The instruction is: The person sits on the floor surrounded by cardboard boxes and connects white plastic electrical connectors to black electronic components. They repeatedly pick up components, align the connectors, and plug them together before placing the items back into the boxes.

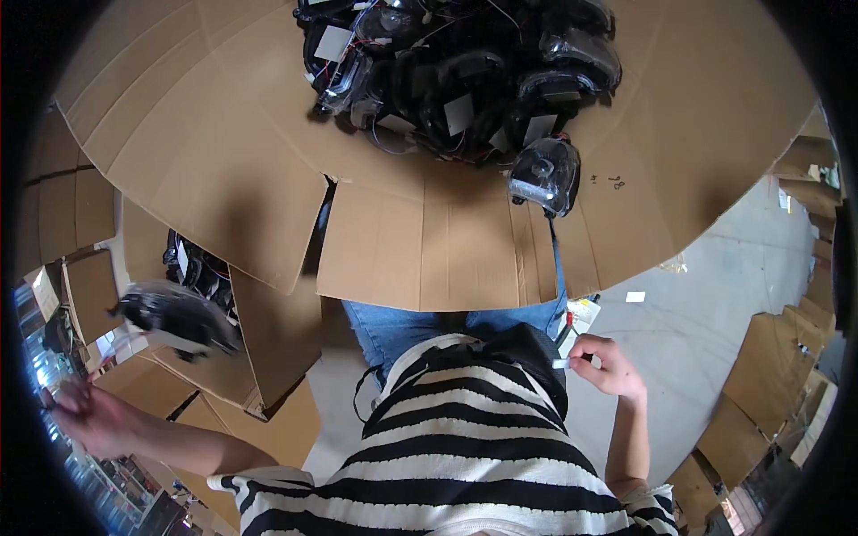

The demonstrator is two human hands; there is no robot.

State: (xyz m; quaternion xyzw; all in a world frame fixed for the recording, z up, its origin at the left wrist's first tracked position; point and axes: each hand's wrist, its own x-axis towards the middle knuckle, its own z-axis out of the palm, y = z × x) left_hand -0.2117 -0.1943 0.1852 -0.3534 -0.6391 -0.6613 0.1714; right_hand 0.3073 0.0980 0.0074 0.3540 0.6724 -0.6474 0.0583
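Note:
At the far left, my left hand (pixel 85 418) reaches out, blurred by motion, so its fingers do not show clearly. Close to it a black lamp unit with a clear lens (pixel 179 317) hangs smeared over an open carton (pixel 273 326). Thin wires run from the lamp toward that hand, but I cannot tell whether it grips them. By my right hip, my right hand (pixel 608 366) pinches a small white strip (pixel 560 364) between thumb and fingers. A single clear-lensed lamp (pixel 546 176) sits on the cardboard in front of me, apart from the large heap.
A heap of black lamp units (pixel 465 76) with wires and white labels lies on the big cardboard sheet (pixel 223 116) ahead. More lamps (pixel 201 268) fill the left carton. Flattened cardboard (pixel 751 384) lies at right on the grey floor (pixel 679 339), along with a white paper (pixel 635 297).

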